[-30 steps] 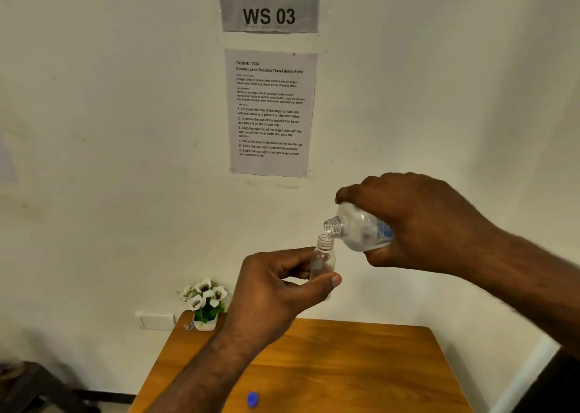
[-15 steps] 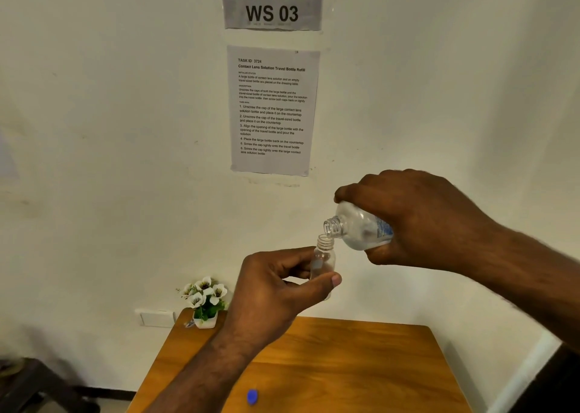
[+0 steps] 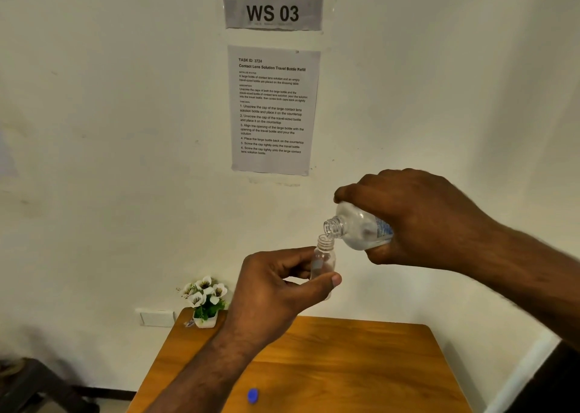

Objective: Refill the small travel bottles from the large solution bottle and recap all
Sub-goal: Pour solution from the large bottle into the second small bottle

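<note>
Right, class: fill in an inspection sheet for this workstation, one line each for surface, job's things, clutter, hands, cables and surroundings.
Surface: brown wooden table, against the wall.
Job's things: large clear plastic solution bottle, uncapped, tilted, mouth just above the small clear travel bottle, also uncapped and upright; small blue cap lies on the table.
Clutter: white potted flowers at the table's far left corner.
Hands: left hand pinches the travel bottle; right hand grips the large bottle.
Cables: nothing seen.
Surroundings: white wall, grey "WS 03" sign, printed task sheet, white wall socket.
</note>
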A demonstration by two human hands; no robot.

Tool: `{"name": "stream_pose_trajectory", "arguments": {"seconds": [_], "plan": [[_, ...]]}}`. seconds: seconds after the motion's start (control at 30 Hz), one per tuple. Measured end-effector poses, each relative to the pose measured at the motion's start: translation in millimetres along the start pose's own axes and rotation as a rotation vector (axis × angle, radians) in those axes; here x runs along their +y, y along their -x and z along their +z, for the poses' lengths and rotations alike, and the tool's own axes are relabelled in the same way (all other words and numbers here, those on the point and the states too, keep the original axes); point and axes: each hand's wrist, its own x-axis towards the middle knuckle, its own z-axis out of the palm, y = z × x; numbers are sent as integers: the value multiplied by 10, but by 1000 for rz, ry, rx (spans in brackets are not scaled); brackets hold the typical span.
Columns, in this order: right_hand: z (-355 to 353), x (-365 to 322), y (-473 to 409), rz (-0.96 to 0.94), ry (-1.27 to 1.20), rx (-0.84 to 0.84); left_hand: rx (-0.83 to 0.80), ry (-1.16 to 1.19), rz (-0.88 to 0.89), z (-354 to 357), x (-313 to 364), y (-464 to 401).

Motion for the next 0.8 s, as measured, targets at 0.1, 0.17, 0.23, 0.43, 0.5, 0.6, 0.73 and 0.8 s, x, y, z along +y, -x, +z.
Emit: {"name": "stream_pose_trajectory", "arguments": {"seconds": [0.1,0.17,0.23,0.43,0.5,0.6,0.73,0.8], "plan": [[-1,-5,-2,-2,0,-2,-3,-4,0,-4,-11,2],[-2,-3,-2,-7,2,0,-5,0,0,-6,-17,1],[-4,-3,-6,-12,4,7,-2,-1,6,-9,-23,-1],[-22,-9,-20,-18,5,7,1,17,9,-17,-32,-2],[-30,-14,-28,-20,4,10,-1,17,7,-25,-31,0],[-38,-20,-37,-21,11,10,0,15,9,-28,-26,4],[-42,-20,-39,-23,21,24,7,25,3,-30,-29,5],[-38,-23,-43,-25,24,20,6,30,-3,-34,-39,2]]}}
